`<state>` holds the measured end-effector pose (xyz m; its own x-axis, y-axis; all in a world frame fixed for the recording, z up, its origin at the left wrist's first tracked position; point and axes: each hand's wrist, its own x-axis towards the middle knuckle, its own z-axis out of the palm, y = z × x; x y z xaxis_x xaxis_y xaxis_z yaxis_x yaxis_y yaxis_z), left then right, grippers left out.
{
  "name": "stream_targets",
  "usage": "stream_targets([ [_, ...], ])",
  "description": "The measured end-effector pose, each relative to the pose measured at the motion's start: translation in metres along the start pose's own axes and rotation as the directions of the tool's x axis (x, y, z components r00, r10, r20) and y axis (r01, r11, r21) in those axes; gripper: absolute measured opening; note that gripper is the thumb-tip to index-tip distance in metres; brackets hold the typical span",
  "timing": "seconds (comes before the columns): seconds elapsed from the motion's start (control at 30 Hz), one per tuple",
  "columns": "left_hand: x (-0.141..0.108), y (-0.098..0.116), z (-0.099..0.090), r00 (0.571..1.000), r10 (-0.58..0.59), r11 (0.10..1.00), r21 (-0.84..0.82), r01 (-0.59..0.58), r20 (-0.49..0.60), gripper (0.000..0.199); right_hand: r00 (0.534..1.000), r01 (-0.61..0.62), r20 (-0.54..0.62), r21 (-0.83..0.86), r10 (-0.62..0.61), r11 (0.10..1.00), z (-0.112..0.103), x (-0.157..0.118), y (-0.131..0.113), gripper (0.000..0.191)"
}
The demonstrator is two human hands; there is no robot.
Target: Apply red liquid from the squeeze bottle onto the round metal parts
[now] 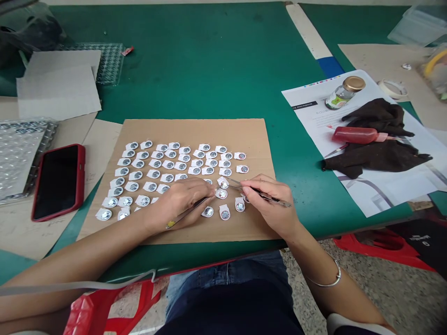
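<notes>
Rows of small round silver pieces on white paper tabs (153, 173) lie on a brown cardboard sheet (195, 130). My left hand (190, 200) is closed around a thin tool with a yellowish end (185, 214), its other end near the pieces at the right of the rows. My right hand (270, 200) pinches metal tweezers (268, 198), whose tips point left to one silver piece (223, 184). The tips of both tools are close together there; whether they touch the piece is too small to tell. My left hand and forearm hide part of the lower rows.
A red-cased phone (59, 182) and bubble wrap (21, 158) lie at left, below grey card sheets (59, 93). On a printed paper (310, 111) at right are a glass jar (344, 93), a red bottle (356, 135) and dark gloves (380, 158). A tape roll (393, 88) sits beyond.
</notes>
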<state>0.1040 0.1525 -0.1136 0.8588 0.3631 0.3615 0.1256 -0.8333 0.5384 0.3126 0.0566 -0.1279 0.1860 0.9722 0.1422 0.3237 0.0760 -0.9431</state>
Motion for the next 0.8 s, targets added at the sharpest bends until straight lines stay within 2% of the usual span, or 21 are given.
stream_targets([
  [0.07,0.0,0.0,0.0,1.0,-0.005,1.0,-0.003,0.005,0.009,0.017,0.998,-0.062,-0.001,0.078,0.062,0.995,-0.001,-0.001,0.0,0.015],
  [0.17,-0.002,-0.002,0.001,1.0,-0.011,1.0,-0.015,0.01,-0.009,0.017,0.981,-0.161,-0.055,0.293,0.185,0.943,-0.009,-0.001,0.001,0.014],
  [0.23,-0.002,-0.003,0.002,1.0,-0.011,1.0,-0.017,0.011,-0.025,0.017,0.955,-0.141,-0.187,0.39,0.228,0.91,-0.025,0.001,0.002,0.013],
  [0.27,-0.002,-0.003,0.002,0.999,-0.01,1.0,-0.017,0.009,-0.031,0.018,0.929,-0.097,-0.296,0.386,0.222,0.917,-0.037,0.002,0.004,0.012],
  [0.3,-0.002,-0.004,0.002,0.999,-0.008,1.0,-0.015,0.007,-0.031,0.018,0.876,-0.036,-0.442,0.334,0.191,0.942,-0.053,0.004,0.007,0.012],
  [0.33,-0.002,-0.004,0.002,1.0,-0.005,1.0,-0.011,0.005,-0.027,0.017,0.782,0.031,-0.614,0.202,0.102,0.979,-0.071,0.005,0.012,0.014],
  [0.37,-0.002,-0.004,0.002,1.0,-0.003,1.0,-0.006,0.002,-0.023,0.017,0.661,0.046,-0.75,0.009,-0.024,0.999,-0.092,0.006,0.02,0.018],
  [0.4,-0.002,-0.004,0.001,1.0,-0.002,1.0,-0.001,0.002,-0.019,0.016,0.533,-0.006,-0.826,-0.22,-0.184,0.975,-0.113,0.007,0.03,0.022],
  [0.43,-0.001,-0.003,0.001,1.0,-0.003,1.0,0.002,0.003,-0.012,0.015,0.44,-0.136,-0.831,-0.437,-0.341,0.889,-0.135,0.007,0.041,0.024],
  [0.47,-0.001,-0.003,0.001,1.0,-0.004,1.0,0.003,0.004,-0.007,0.015,0.423,-0.279,-0.781,-0.595,-0.46,0.753,-0.154,0.008,0.054,0.023],
  [0.5,-0.001,-0.003,0.001,1.0,-0.001,1.0,0.004,0.001,-0.008,0.015,0.478,-0.377,-0.726,-0.678,-0.494,0.631,-0.171,0.008,0.067,0.023],
  [0.53,-0.001,-0.003,0.001,1.0,0.002,1.0,0.004,-0.002,-0.01,0.015,0.586,-0.404,-0.67,-0.729,-0.455,0.553,-0.184,0.008,0.079,0.024],
  [0.57,-0.001,-0.003,0.001,1.0,0.005,1.0,0.007,-0.005,-0.012,0.015,0.701,-0.389,-0.609,-0.762,-0.37,0.517,-0.192,0.008,0.088,0.024],
  [0.6,-0.001,-0.003,0.001,1.0,0.009,1.0,0.013,-0.009,-0.015,0.014,0.778,-0.372,-0.546,-0.8,-0.312,0.471,-0.196,0.008,0.096,0.027],
  [0.67,-0.001,-0.003,0.002,0.999,0.023,0.999,0.034,-0.023,-0.023,0.014,0.852,-0.352,-0.467,-0.845,-0.237,0.402,-0.194,0.007,0.102,0.032],
  [0.8,0.0,-0.003,0.002,0.998,0.046,0.997,0.063,-0.044,-0.03,0.013,0.895,-0.341,-0.397,-0.903,-0.202,0.262,-0.18,0.004,0.094,0.037],
])
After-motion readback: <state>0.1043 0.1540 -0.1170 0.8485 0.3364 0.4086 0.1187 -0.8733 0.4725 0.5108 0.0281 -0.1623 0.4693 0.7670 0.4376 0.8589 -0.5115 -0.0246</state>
